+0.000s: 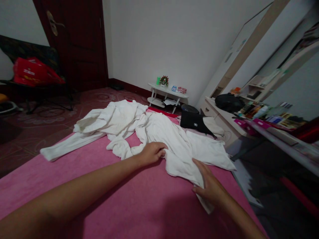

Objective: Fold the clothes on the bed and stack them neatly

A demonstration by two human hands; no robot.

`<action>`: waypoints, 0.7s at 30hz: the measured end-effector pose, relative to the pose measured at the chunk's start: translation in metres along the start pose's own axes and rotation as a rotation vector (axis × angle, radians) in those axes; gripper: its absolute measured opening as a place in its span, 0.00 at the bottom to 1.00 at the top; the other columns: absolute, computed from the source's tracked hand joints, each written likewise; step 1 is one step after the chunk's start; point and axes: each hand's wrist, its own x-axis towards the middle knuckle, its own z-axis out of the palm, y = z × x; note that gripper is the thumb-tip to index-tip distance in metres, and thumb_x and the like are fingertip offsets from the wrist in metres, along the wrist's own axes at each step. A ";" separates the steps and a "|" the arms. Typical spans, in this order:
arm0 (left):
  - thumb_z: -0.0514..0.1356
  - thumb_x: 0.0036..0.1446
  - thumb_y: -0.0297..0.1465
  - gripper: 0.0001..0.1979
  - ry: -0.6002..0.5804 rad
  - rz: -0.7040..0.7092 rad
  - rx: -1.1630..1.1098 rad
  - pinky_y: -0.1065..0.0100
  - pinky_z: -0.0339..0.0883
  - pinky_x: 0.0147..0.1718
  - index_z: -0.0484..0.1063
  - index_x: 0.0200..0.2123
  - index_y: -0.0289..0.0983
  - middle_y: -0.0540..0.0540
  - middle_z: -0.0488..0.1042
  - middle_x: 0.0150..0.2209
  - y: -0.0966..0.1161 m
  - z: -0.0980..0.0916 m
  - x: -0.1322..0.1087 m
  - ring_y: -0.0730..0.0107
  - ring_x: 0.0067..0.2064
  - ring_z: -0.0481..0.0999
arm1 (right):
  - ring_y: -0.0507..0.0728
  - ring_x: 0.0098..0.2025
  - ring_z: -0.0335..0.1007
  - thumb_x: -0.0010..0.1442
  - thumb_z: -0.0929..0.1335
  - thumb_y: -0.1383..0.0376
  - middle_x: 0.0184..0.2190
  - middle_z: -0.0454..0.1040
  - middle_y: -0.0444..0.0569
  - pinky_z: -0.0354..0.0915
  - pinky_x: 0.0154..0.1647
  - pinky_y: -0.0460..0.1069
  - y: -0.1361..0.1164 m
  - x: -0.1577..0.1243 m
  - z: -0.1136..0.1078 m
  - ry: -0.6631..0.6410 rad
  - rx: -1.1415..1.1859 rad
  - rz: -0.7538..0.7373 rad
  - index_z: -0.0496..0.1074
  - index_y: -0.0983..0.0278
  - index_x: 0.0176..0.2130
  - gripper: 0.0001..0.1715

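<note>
Spread on the pink bed cover (119, 199) is a white long-sleeved garment (169, 132), crumpled and partly folded over itself. My left hand (153, 153) is closed, its curled fingers pinching the garment's near edge. To the right, my right hand (210, 184) lies over a sleeve-like part of it, thumb and fingers stretched apart across the cloth. The end of that part (206, 205) pokes out below the palm. Another white garment (114, 116) is heaped at the left, one long sleeve (72, 146) reaching toward the bed's left edge.
A black cloth item (193, 122) lies at the bed's far right corner. Beyond stands a small white table (169, 89) with little items. Along the right is a dresser (224, 121) bearing bottles and a black bag (229, 102). A red bag (35, 71) sits on a chair at left.
</note>
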 end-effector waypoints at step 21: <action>0.52 0.63 0.43 0.20 -0.551 -0.366 -0.417 0.74 0.49 0.21 0.61 0.25 0.35 0.53 0.56 0.22 0.079 -0.145 -0.112 0.77 0.23 0.55 | 0.57 0.38 0.70 0.60 0.62 0.44 0.36 0.74 0.49 0.65 0.39 0.47 -0.108 -0.045 -0.042 -0.608 0.459 0.006 0.75 0.61 0.39 0.27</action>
